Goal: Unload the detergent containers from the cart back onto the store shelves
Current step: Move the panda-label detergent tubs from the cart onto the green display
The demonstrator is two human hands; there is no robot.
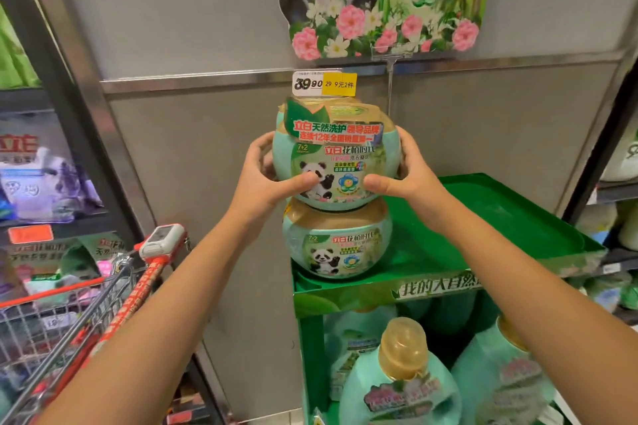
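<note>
**Head view, store aisle.** The left grip (272,172) and right grip (407,176) clasp the top tub (336,155) from opposite sides. The tub is a round mint-green detergent container with a panda label. Each grip is curled round the tub. The thumbs press on the front label and the fingers wrap behind the flanks, partly hidden. Both forearms reach up from the lower corners of the view.

The top tub is upright, directly over the lower tub (336,245), a matching container. Its base meets the lower tub's tan lid, though whether it bears down there cannot be told. A promotional card with red and blue print lies across the top tub's upper front.

The lower tub stands at the left end of the shelf (500,217), near its front edge. The shelf is a green display tray with a raised rim and white lettering along the front. It stands against a grey panelled wall (193,155).

Just above the tubs, a white and yellow price tag (324,83) sits at a metal rail on the wall. Higher up hangs a panda sign (379,0) with pink flowers.

Under the shelf, mint-green bottles (400,386) with tan caps stand on a lower tier.

At lower left, the cart (69,307), wire with red trim, is just beside the left forearm. Its contents are blurred. Behind it, a dark rack (51,134) carries pouches.
</note>
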